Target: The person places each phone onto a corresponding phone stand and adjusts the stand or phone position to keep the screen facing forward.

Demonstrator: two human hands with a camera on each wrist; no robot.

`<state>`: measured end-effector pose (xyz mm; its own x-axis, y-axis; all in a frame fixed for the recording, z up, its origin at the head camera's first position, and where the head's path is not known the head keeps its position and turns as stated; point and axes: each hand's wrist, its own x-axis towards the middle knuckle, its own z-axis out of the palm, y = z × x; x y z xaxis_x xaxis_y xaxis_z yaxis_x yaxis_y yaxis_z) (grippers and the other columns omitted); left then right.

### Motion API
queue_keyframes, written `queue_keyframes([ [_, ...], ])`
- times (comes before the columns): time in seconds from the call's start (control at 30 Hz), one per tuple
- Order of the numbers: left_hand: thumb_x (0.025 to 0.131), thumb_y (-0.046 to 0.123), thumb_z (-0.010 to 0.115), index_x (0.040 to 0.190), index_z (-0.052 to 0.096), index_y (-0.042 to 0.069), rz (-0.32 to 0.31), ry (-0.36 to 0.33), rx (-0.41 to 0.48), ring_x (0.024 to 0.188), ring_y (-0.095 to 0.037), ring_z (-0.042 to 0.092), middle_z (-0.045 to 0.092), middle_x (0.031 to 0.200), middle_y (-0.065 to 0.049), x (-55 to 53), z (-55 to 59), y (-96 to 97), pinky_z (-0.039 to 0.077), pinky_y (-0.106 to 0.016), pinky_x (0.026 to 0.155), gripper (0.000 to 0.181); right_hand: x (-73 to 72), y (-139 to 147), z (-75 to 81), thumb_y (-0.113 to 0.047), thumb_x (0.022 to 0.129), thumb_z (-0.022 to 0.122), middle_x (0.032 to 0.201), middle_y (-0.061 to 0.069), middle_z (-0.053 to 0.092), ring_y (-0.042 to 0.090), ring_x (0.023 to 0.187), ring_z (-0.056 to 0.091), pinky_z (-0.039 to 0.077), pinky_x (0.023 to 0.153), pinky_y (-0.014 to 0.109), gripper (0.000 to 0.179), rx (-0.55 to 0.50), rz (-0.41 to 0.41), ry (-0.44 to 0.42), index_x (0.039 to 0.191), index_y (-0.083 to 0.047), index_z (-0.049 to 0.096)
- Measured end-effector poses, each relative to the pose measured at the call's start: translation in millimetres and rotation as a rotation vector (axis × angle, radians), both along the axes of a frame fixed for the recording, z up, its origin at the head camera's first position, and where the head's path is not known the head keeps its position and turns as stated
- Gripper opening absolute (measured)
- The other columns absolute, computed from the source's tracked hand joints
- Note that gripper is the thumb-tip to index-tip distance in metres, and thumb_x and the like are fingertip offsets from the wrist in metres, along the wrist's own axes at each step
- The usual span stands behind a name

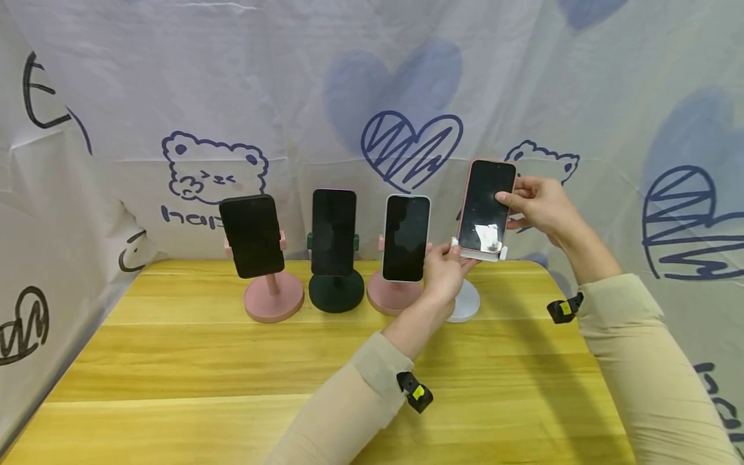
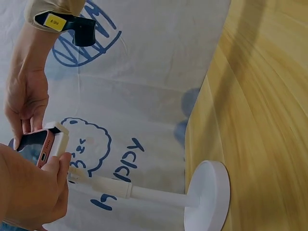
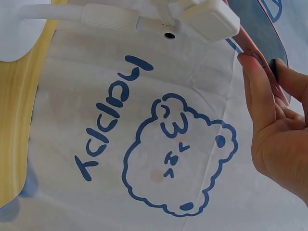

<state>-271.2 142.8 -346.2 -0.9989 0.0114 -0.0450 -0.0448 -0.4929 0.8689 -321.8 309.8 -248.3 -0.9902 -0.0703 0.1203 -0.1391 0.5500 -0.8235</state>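
Observation:
A smartphone with a pink edge leans in the cradle of a white phone stand at the right of the row. My right hand pinches the phone's right edge, thumb on the screen and fingers behind. Low on the other side, my left hand grips the stand's white cradle by its left end. In the left wrist view, the phone's lower edge with its charging port lies against the cradle, close to the left thumb. The right wrist view shows the stand's white pole and the phone's pink side.
Left of the white stand, three more stands hold phones: a pink one beside my left wrist, a dark green one and another pink one. All stand along the back of a wooden table, before a printed cloth.

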Motion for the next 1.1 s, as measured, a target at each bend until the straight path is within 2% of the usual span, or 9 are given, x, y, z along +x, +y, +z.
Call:
queue_keyframes([
  [0.5,0.110,-0.003,0.040,0.133,0.052,-0.022,0.026,-0.004,-0.019,0.108,-0.040,0.071,0.061,0.130,-0.033,-0.5,1.6,2.1,0.061,-0.038,0.093,0.032,3.2,1.6,-0.6,-0.022,0.105,0.063,0.090,-0.008,0.072,0.003,0.079,0.071,0.065,0.070,0.031,0.045,-0.001,0.041,0.007,0.134,0.011,0.055],
  [0.73,0.110,-0.004,0.039,0.132,0.052,-0.023,0.036,0.002,-0.006,0.107,-0.041,0.071,0.061,0.128,-0.034,-0.7,1.3,3.5,0.061,-0.039,0.093,0.032,4.2,1.8,-0.3,-0.018,0.105,0.064,0.088,-0.009,0.072,0.004,0.078,0.072,0.065,0.069,0.030,0.043,-0.035,0.073,0.005,0.132,0.014,0.054],
  [0.93,0.109,-0.004,0.040,0.135,0.048,-0.024,0.029,-0.004,-0.015,0.106,-0.042,0.070,0.057,0.132,-0.034,0.9,1.1,3.7,0.061,-0.039,0.094,0.034,6.0,3.6,-1.3,-0.016,0.105,0.063,0.086,-0.010,0.070,0.003,0.079,0.071,0.065,0.071,0.031,0.037,-0.025,0.056,0.004,0.128,0.012,0.055],
  [1.1,0.109,-0.004,0.040,0.134,0.049,-0.024,0.035,0.001,-0.016,0.104,-0.042,0.070,0.059,0.127,-0.032,0.9,0.4,3.8,0.061,-0.038,0.093,0.033,6.4,3.5,-1.8,-0.018,0.105,0.063,0.086,-0.008,0.070,0.004,0.079,0.071,0.065,0.072,0.032,0.037,-0.015,0.057,0.007,0.126,0.012,0.055],
])
